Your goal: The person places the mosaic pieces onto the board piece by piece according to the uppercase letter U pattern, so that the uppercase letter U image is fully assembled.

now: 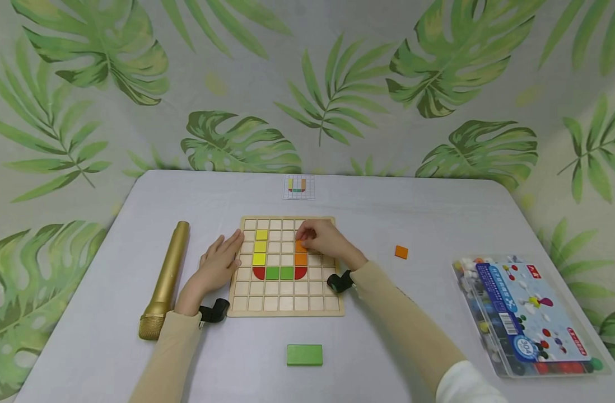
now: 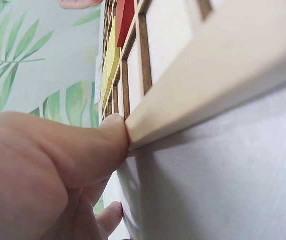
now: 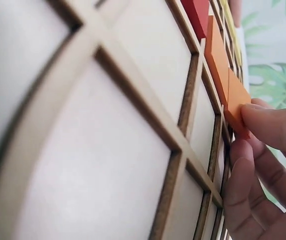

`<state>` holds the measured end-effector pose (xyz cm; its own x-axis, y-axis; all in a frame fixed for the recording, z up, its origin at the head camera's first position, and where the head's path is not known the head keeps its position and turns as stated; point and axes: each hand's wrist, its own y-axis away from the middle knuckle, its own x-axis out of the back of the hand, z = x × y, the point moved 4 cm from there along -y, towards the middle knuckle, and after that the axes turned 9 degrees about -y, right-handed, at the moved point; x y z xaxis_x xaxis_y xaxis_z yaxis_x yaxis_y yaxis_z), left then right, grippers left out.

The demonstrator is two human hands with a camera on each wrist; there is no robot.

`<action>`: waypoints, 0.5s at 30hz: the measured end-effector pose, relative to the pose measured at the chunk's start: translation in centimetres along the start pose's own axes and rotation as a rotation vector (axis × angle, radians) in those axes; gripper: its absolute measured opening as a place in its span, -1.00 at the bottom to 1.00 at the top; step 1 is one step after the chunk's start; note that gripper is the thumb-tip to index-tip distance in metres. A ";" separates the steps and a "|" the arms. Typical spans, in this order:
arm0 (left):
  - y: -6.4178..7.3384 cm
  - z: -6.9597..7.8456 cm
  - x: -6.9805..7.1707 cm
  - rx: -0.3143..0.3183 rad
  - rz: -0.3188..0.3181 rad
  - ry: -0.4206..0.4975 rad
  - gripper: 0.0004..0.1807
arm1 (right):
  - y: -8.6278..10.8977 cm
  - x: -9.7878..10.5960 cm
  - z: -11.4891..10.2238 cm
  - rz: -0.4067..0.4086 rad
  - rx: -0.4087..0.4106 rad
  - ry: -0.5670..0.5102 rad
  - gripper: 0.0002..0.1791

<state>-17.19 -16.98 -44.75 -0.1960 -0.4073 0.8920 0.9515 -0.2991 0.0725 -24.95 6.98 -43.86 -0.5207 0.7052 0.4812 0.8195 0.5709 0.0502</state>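
A wooden grid board [image 1: 287, 303] lies at the middle of the table. My right hand [image 1: 329, 239] pinches a square orange tile [image 3: 238, 97] at a cell right of the board's centre, thumb on its face. Directly below it sits another orange tile [image 1: 301, 259]. A red rounded-corner tile [image 1: 300, 273], two green tiles [image 1: 272, 273] and a second red tile [image 1: 259, 272] form the bottom row. Three yellow tiles [image 1: 260, 246] stack up on the left side. My left hand [image 1: 217, 265] rests at the board's left edge, fingers extended, its thumb [image 2: 95, 147] touching the wooden rim.
A small printed card [image 1: 298, 187] with a coloured U pattern lies behind the board. One loose orange tile [image 1: 401, 252] is to the right, a green rectangular block [image 1: 304, 355] in front. A gold microphone [image 1: 167, 274] lies left; a clear molecular-model box [image 1: 534, 313] sits far right.
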 end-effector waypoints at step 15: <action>0.0 0.1 0.0 -0.004 0.004 -0.001 -0.37 | 2.0 2.7 1.4 0.128 -0.017 -0.113 -0.87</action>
<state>-17.14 -16.94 -44.73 -0.1921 -0.4073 0.8928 0.9512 -0.3011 0.0673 -25.01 10.62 -43.74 -0.4346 0.8150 0.3833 0.8843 0.4669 0.0100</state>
